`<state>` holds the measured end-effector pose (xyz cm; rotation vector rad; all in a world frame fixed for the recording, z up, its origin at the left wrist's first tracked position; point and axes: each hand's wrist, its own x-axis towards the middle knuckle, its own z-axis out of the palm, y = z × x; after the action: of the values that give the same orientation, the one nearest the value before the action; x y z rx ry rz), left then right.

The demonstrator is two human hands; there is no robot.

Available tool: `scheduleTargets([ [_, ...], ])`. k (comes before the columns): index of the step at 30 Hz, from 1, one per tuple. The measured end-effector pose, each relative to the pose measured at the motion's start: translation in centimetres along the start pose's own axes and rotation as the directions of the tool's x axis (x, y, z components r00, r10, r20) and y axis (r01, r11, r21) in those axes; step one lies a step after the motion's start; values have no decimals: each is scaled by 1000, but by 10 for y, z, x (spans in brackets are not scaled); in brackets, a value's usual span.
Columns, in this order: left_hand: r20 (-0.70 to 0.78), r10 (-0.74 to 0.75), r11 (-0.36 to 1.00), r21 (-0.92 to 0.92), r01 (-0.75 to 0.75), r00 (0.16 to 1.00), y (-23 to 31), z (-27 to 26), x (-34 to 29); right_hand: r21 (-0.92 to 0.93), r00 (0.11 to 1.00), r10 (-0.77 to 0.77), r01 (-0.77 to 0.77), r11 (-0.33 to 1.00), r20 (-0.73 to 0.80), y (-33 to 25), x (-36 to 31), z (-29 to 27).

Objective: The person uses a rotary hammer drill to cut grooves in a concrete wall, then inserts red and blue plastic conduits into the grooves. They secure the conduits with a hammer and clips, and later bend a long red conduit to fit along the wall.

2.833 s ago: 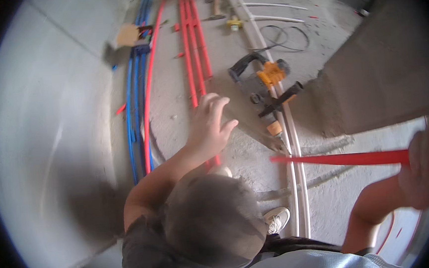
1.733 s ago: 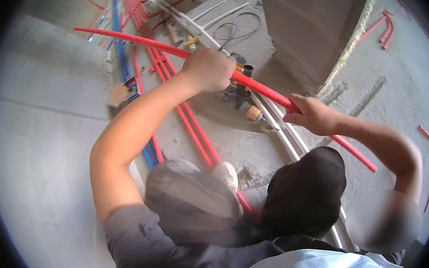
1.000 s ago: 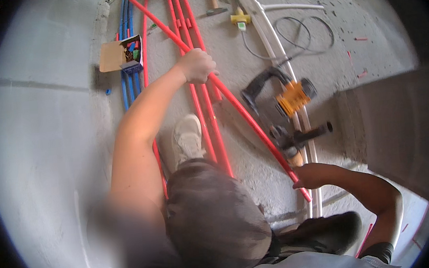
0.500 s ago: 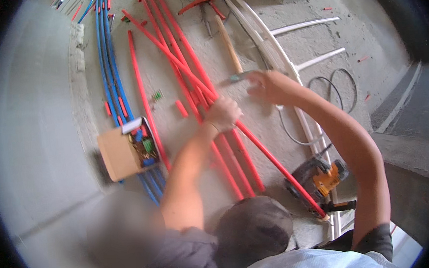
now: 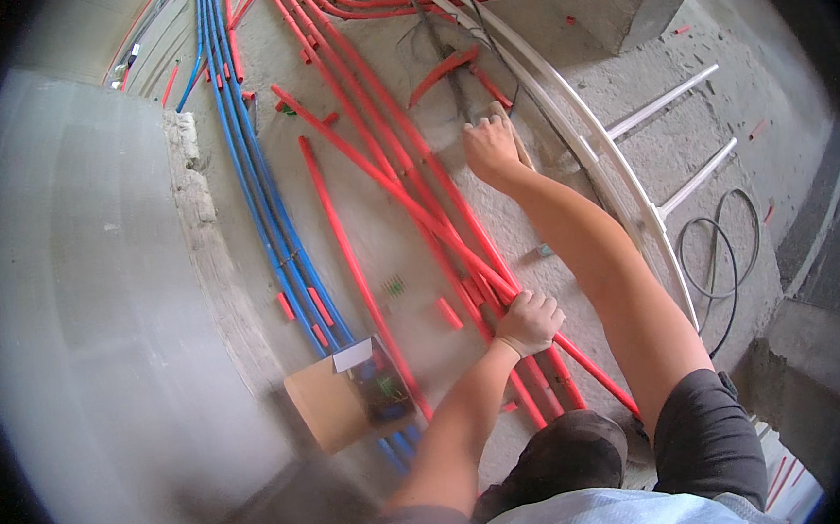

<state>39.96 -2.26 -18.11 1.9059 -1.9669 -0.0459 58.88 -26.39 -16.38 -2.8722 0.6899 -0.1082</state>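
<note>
My left hand (image 5: pixel 530 323) is closed round a long red pipe (image 5: pixel 375 174) that slants across the other red pipes (image 5: pixel 412 170). Farther forward, my right hand (image 5: pixel 492 148) is curled round the near end of a dark thin rod (image 5: pixel 441 51) lying on the concrete. Close beside it a wooden handle (image 5: pixel 512 129) shows, partly covered by my hand and forearm. A small teal-grey piece (image 5: pixel 542 251) peeks out below that forearm. Near the rod's middle sits a red curved tool (image 5: pixel 441 74).
An open cardboard box (image 5: pixel 325 405) with small coloured parts stands at left, over blue pipes (image 5: pixel 257 186). White pipes (image 5: pixel 579 100) curve along the right, beside a grey cable loop (image 5: pixel 726 250). A concrete pillar (image 5: pixel 641 3) rises at the far right. Short red offcuts (image 5: pixel 450 313) lie about.
My right hand has moved forward from the teal-grey end of the wooden handle to the dark rod. My left hand stays on the slanting red pipe. The view has shifted forward.
</note>
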Motion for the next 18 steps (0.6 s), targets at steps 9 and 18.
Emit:
scheduleTargets([
  [9, -13, -23, 999, -23, 22, 1000, 0, 1, -13, 884, 929, 17, -356, 301, 369, -43, -109, -165],
  [18, 38, 38, 993, 115, -42, 999, 0, 13, -6, 863, 868, 95, -495, 105, 487, 46, -360, -440],
])
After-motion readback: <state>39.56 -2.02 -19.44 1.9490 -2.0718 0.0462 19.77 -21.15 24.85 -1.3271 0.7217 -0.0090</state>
